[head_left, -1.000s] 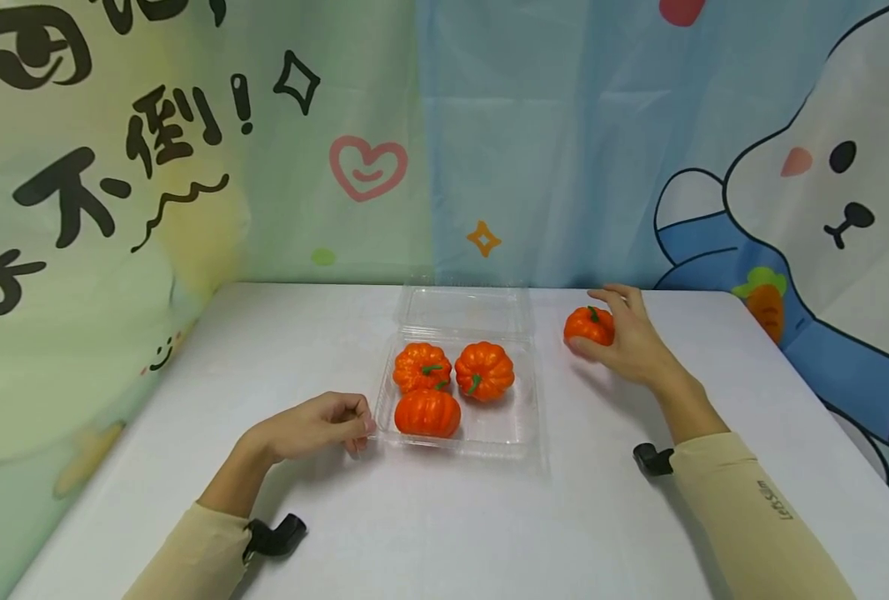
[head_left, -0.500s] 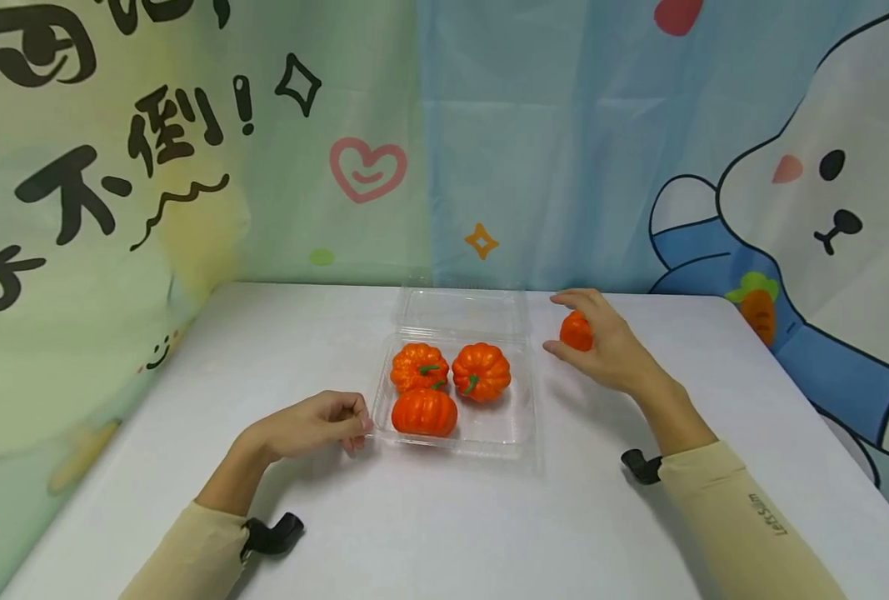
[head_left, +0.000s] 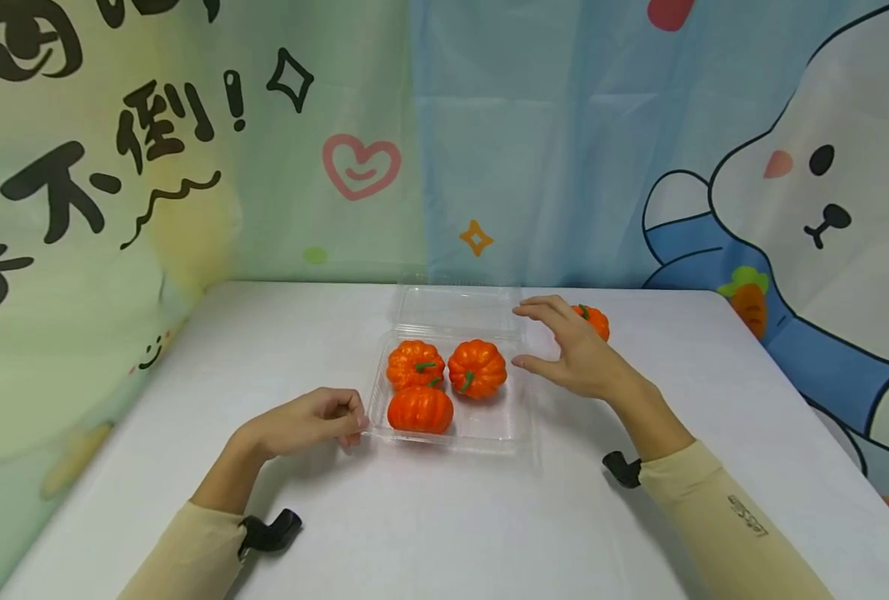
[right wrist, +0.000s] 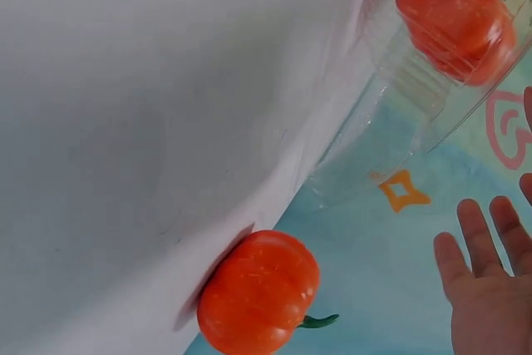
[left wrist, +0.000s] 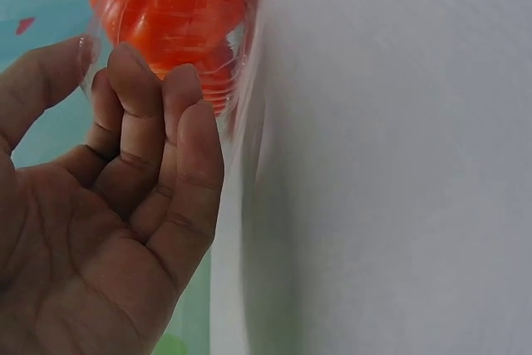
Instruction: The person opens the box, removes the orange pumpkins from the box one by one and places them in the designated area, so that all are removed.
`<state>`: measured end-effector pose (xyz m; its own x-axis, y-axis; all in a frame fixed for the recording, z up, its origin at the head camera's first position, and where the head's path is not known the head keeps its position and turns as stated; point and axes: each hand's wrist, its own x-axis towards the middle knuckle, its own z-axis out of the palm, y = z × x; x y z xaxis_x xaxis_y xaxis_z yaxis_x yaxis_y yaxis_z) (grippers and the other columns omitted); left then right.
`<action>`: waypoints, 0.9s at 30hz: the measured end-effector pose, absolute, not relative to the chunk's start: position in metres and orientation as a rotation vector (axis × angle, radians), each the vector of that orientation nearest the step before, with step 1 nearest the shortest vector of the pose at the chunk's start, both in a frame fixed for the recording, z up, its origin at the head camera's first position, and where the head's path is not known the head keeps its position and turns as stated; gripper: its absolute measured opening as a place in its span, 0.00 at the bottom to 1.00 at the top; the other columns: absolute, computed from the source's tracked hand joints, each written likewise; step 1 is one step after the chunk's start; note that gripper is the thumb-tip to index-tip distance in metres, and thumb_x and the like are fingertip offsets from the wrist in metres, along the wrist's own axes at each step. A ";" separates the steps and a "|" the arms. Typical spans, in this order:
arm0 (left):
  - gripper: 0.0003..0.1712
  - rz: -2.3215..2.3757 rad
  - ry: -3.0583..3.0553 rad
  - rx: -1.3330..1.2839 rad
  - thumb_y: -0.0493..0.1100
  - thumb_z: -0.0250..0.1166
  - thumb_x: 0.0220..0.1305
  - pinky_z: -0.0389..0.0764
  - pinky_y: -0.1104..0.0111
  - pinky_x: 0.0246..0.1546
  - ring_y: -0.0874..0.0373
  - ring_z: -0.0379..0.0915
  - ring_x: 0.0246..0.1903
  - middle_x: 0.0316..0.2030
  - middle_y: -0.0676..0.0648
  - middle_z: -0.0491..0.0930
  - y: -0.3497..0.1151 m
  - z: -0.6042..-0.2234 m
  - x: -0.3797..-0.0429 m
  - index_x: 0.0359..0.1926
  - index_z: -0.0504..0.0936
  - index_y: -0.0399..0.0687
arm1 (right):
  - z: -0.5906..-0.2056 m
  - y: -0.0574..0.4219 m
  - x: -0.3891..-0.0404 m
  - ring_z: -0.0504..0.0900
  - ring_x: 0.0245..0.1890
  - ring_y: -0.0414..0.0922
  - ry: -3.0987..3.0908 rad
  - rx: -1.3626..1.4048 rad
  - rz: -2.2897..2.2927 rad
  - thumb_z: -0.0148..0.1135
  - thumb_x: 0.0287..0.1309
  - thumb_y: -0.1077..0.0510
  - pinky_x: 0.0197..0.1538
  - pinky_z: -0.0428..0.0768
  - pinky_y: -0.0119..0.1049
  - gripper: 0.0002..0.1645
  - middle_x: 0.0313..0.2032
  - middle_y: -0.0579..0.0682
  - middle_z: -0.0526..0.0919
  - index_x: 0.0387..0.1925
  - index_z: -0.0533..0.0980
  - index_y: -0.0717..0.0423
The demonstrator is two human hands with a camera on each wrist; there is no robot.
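White table, cartoon backdrop, pumpkins.

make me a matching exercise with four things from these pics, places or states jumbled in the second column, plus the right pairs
Column one:
1 left grip
2 right grip
3 lone pumpkin
4 clear box

Column two:
a resting on the white table, outside the clear box
b containing three pumpkins
c open, with nothing in it
d at the clear box's near left corner

Pairs: 1-d, 2-c, 3-a, 4-b
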<state>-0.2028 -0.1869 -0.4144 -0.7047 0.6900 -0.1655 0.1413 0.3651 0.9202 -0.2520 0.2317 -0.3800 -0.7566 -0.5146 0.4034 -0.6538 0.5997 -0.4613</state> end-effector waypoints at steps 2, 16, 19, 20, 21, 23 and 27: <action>0.10 1.332 2.090 0.720 0.41 0.58 0.76 0.79 0.66 0.43 0.48 0.78 0.36 0.34 0.38 0.81 -0.187 -0.414 -0.204 0.40 0.77 0.37 | -0.380 0.229 -0.252 0.71 0.67 0.54 -2.591 0.990 0.886 0.79 0.55 0.54 0.66 0.72 0.59 0.40 0.67 0.54 0.71 0.67 0.72 0.54; 0.10 1.319 2.088 0.718 0.41 0.59 0.76 0.79 0.65 0.43 0.47 0.78 0.36 0.34 0.37 0.81 -0.189 -0.414 -0.205 0.40 0.77 0.37 | -0.379 0.202 -0.248 0.73 0.66 0.57 -2.696 1.185 0.751 0.78 0.55 0.59 0.64 0.77 0.53 0.35 0.69 0.54 0.69 0.64 0.77 0.54; 0.09 1.314 2.079 0.723 0.40 0.59 0.75 0.80 0.65 0.43 0.47 0.78 0.36 0.34 0.37 0.81 -0.188 -0.413 -0.206 0.40 0.77 0.37 | -0.380 0.199 -0.246 0.73 0.66 0.56 -2.730 1.175 0.716 0.78 0.55 0.58 0.64 0.77 0.53 0.33 0.69 0.55 0.69 0.63 0.78 0.54; 0.09 1.313 2.076 0.723 0.40 0.59 0.75 0.80 0.65 0.43 0.48 0.78 0.35 0.34 0.37 0.81 -0.187 -0.413 -0.206 0.40 0.77 0.37 | -0.381 0.198 -0.245 0.73 0.66 0.56 -2.739 1.173 0.709 0.78 0.55 0.58 0.64 0.77 0.53 0.33 0.69 0.55 0.70 0.63 0.78 0.54; 0.08 1.312 2.073 0.728 0.40 0.58 0.75 0.80 0.65 0.43 0.48 0.78 0.35 0.34 0.37 0.81 -0.187 -0.412 -0.206 0.40 0.77 0.37 | -0.381 0.197 -0.244 0.73 0.66 0.57 -2.748 1.172 0.706 0.78 0.55 0.58 0.65 0.76 0.53 0.33 0.69 0.55 0.70 0.63 0.78 0.55; 0.08 1.314 2.065 0.719 0.39 0.58 0.75 0.80 0.65 0.42 0.48 0.78 0.35 0.34 0.38 0.81 -0.186 -0.411 -0.206 0.40 0.77 0.37 | -0.382 0.195 -0.242 0.73 0.67 0.57 -2.755 1.180 0.702 0.78 0.55 0.58 0.66 0.74 0.54 0.33 0.68 0.56 0.72 0.63 0.78 0.56; 0.08 1.306 2.071 0.722 0.39 0.58 0.75 0.80 0.65 0.42 0.49 0.78 0.35 0.34 0.38 0.81 -0.186 -0.410 -0.206 0.40 0.77 0.36 | -0.382 0.192 -0.240 0.72 0.67 0.56 -2.743 1.205 0.701 0.77 0.55 0.59 0.68 0.72 0.55 0.34 0.65 0.55 0.75 0.64 0.77 0.56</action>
